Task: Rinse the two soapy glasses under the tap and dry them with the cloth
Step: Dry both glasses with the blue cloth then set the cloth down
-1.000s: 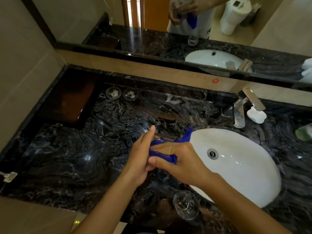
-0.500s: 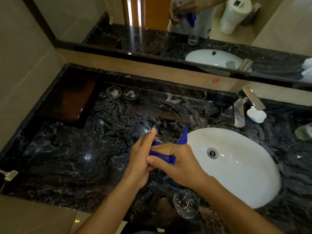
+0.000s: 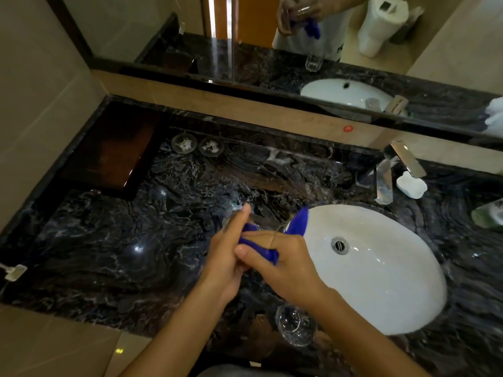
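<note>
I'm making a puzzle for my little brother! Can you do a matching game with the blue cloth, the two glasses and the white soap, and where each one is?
Things:
1 blue cloth
2 held glass
3 standing glass
4 white soap

Places:
A in the left hand
B pinched by the right hand
C near the counter's front edge
D beside the tap

Pairs: 1-B, 2-A, 3-C, 4-D

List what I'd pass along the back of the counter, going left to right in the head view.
Dark tray → small round dish → second round dish → tap → green bottle.
</note>
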Demonstrator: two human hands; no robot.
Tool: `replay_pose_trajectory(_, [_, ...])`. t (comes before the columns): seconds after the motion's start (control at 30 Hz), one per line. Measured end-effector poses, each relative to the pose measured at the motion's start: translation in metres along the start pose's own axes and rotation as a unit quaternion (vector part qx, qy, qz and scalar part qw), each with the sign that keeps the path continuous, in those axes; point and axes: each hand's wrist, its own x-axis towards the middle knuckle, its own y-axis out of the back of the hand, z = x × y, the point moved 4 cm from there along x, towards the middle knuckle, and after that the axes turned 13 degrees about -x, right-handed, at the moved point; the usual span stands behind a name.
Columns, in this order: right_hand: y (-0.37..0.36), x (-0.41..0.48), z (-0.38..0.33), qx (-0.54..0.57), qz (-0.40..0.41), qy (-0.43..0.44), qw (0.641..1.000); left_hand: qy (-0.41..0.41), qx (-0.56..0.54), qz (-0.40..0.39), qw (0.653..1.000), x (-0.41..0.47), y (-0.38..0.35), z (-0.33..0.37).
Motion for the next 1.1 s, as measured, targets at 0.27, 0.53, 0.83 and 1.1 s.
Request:
replay_pose_trajectory(0.27, [-0.016,-0.013,0.007,0.528,-0.059,-0.362,0.766,-0.237,0.092,-0.109,0.961,-0.004,0.014,0.006])
replay_pose_trajectory(0.53, [0.011,-0.006,-0.002,-0.152,-0.059,0.107,0.981,-0.032,0.156,-0.039,0.986,-0.003,-0.003,0.017])
replay_pose_trajectory(0.83, [-0.006,-0.013,0.011,0.42,-0.005,-0.331,0.845,-0.291,0.21,-0.102,0.928,-0.005,0.003,0.017])
replay_pose_trajectory(1.1, [0.01,-0.005,-0.002,0.063,0.003,-0.028,0.998,-0.097,-0.001,-0.011,0.995,-0.004,-0.005,0.001])
